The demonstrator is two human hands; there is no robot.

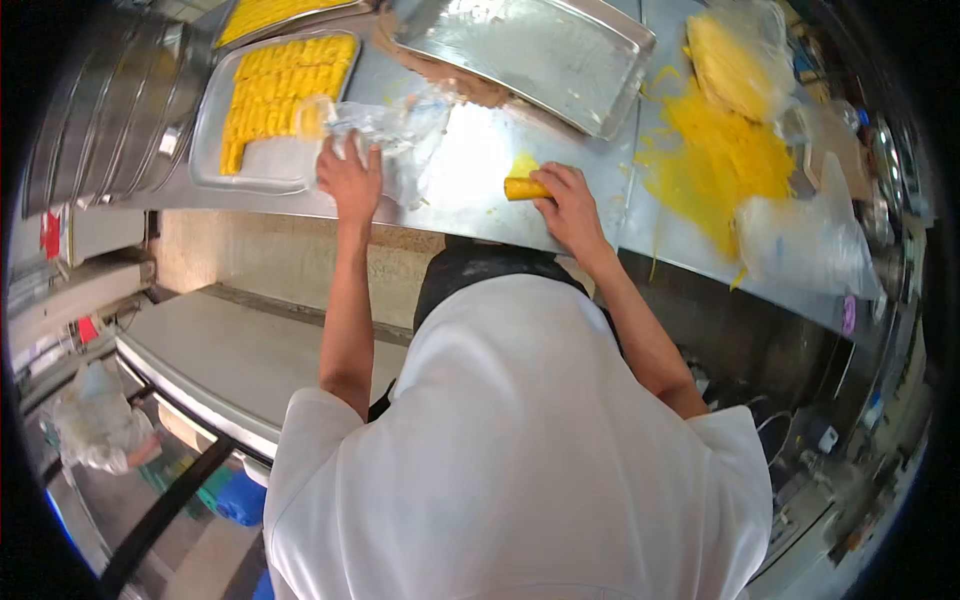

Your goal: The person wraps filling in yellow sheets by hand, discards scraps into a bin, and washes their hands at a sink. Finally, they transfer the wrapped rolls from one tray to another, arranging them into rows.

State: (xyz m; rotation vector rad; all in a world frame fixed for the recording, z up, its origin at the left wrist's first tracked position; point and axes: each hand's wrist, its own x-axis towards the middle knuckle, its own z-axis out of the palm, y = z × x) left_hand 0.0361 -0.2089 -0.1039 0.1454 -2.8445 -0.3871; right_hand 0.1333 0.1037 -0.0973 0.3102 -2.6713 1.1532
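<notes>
My right hand [575, 210] grips one end of a short yellow roll [520, 188] low over the metal worktop [470, 150]. A small yellow smear lies on the metal just behind the roll. My left hand [350, 182] has its fingers spread at the near edge of a crumpled clear plastic sheet [410, 130]. Left of that hand is a metal tray [270, 180] with rows of similar yellow rolls [290, 85] packed side by side. A round, pale yellow thing [313, 117] shows at the tray's right side, close to my left fingertips.
A large metal tray [520, 50] lies at the back with brown paper under its edge. On the right are a yellow spread-out mass [710, 150], a bagged yellow lump [735, 65] and a clear plastic bag [810, 235]. Stacked metal pans [110, 110] stand at far left.
</notes>
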